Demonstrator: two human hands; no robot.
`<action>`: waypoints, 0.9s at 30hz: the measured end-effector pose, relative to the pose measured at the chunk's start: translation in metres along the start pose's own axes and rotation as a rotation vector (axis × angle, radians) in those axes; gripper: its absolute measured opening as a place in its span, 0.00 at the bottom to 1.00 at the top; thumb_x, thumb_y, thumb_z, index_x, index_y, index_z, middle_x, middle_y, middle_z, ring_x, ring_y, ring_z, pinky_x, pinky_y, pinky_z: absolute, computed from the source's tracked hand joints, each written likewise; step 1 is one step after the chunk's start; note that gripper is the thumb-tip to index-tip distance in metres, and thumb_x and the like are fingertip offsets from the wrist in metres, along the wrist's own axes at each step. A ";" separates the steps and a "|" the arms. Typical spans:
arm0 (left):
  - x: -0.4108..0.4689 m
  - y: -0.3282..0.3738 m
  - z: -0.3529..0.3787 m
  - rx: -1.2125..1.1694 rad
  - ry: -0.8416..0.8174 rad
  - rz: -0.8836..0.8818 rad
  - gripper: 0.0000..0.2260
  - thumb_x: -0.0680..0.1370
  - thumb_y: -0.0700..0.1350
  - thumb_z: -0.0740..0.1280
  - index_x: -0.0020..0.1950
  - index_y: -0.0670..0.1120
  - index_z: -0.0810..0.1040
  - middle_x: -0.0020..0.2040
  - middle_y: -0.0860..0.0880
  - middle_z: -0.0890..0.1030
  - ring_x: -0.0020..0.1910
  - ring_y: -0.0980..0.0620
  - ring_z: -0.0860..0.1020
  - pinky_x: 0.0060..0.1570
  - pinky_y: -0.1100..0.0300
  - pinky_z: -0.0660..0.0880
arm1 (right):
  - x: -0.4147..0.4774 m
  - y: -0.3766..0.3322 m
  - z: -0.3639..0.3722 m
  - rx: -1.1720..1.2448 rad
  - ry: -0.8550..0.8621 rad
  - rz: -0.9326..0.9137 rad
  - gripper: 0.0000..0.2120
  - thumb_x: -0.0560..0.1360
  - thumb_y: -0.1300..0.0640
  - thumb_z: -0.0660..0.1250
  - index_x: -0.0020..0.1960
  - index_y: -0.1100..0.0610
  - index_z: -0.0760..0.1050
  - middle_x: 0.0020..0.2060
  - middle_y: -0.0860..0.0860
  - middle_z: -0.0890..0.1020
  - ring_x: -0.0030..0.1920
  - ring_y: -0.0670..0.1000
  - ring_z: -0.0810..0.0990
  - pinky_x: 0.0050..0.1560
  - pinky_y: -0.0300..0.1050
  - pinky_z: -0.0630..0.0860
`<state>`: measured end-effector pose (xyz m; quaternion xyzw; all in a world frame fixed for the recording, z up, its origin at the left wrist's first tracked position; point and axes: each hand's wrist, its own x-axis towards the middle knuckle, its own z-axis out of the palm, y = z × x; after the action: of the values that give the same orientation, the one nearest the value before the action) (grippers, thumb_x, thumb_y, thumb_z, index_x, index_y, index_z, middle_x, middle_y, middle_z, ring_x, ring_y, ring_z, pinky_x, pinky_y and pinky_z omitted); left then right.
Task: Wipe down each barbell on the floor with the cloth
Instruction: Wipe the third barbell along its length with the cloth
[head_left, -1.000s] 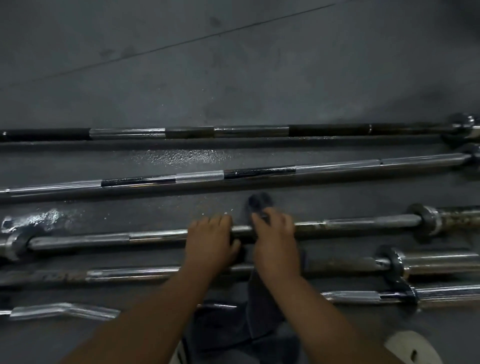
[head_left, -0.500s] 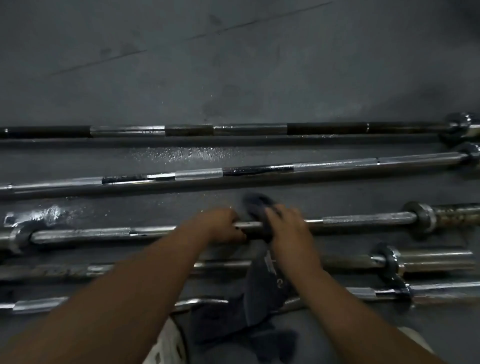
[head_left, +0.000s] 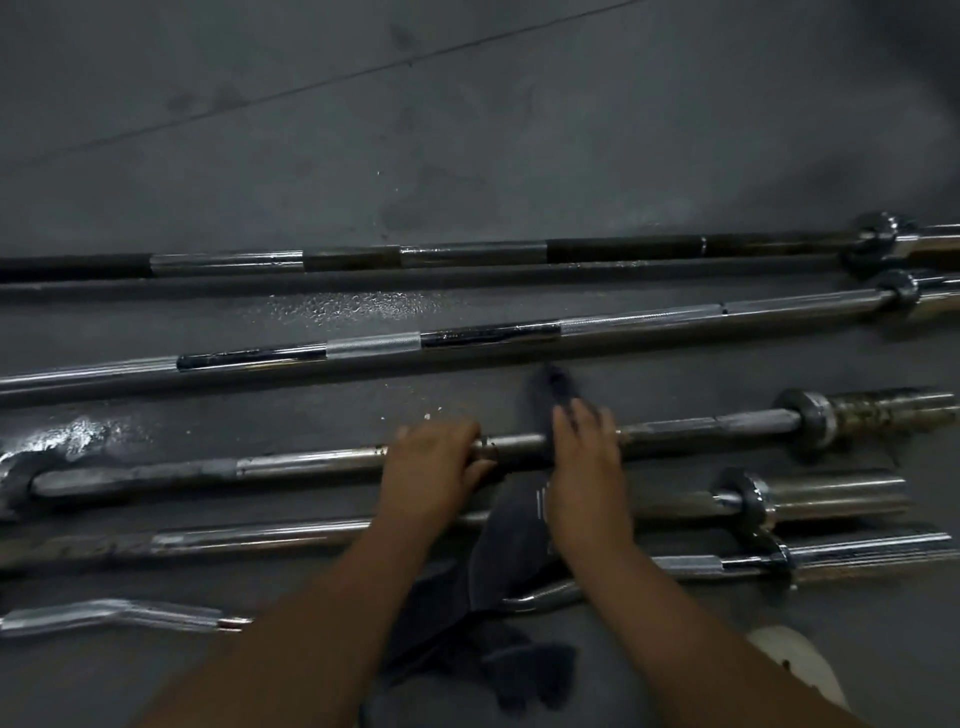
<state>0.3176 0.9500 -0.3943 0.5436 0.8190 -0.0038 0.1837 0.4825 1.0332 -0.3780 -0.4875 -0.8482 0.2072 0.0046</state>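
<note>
Wiping mid-shaft on the third barbell (head_left: 311, 462) on the floor (head_left: 467, 130) — left hand (head_left: 434, 467) gripping bare shaft, right hand (head_left: 587, 457) clasping the cloth (head_left: 514, 540) over it — nearer bars (head_left: 260, 538) judged outstanding, far bars (head_left: 363, 345) undeterminable.

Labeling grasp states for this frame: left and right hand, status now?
Left hand: closed, gripping the shaft of the third barbell down.
Right hand: closed, gripping the cloth draped over that same bar.

A left hand (head_left: 431, 467) grips a barbell (head_left: 311, 460); just right of that grip, the right hand (head_left: 587, 467) holds a dark cloth (head_left: 514, 540) over it.
</note>
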 end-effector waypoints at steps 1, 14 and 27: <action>-0.004 -0.001 -0.002 0.006 -0.030 0.024 0.15 0.74 0.63 0.65 0.53 0.55 0.72 0.49 0.51 0.82 0.50 0.47 0.79 0.48 0.53 0.71 | -0.004 -0.013 0.002 0.027 -0.040 -0.102 0.36 0.66 0.72 0.68 0.74 0.60 0.68 0.75 0.57 0.66 0.75 0.64 0.61 0.71 0.58 0.68; -0.051 0.034 -0.036 -0.246 0.207 -0.273 0.13 0.77 0.49 0.65 0.59 0.48 0.76 0.55 0.46 0.80 0.55 0.44 0.77 0.56 0.51 0.73 | -0.041 -0.009 -0.083 0.472 -0.078 -0.045 0.25 0.68 0.75 0.59 0.59 0.58 0.80 0.53 0.47 0.78 0.52 0.41 0.73 0.57 0.27 0.67; -0.177 0.158 -0.167 -0.302 0.309 -0.087 0.20 0.75 0.47 0.63 0.68 0.52 0.69 0.66 0.49 0.73 0.64 0.46 0.73 0.58 0.50 0.73 | -0.189 -0.021 -0.219 0.561 0.293 -0.218 0.27 0.68 0.74 0.58 0.61 0.55 0.78 0.55 0.44 0.76 0.52 0.38 0.72 0.54 0.21 0.62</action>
<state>0.4696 0.8923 -0.1539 0.4681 0.8514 0.1944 0.1351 0.6108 0.9432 -0.1338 -0.3984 -0.7955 0.3585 0.2825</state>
